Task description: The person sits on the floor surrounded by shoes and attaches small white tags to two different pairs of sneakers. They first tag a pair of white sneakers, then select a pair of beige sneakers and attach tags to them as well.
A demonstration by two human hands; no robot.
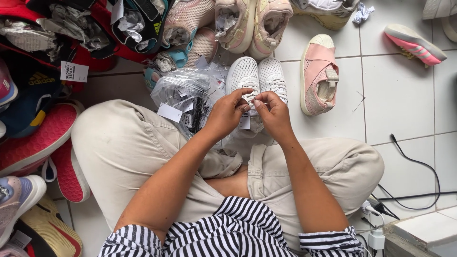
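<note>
Here we are looking straight down at a person sitting cross-legged on the white tiled floor (404, 104), and both hands meet just above the knees. The left hand (227, 114) and the right hand (272, 113) are pinched together, fingers (243, 97) clenched on something very small at the laces of the pair of white mesh shoes (257, 78); what exactly is nipped there is too small to tell. A white paper tag (244, 122) hangs right below the fingertips. The white shoes sit at twelve o'clock from the hands, toes pointing away, side by side and touching. At nine o'clock from the hands, just beside the left wrist, lies a clear plastic bag (185, 95) stuffed with tags and thin black ties. At two o'clock rests a single pink shoe (318, 74), a little apart from the white pair. Farther out at two o'clock lies a pink and white sneaker (415, 44). Along the ten o'clock side sits a heap of red and dark shoes (47, 128). At four o'clock a black cable (419, 164) loops over the tiles.
</note>
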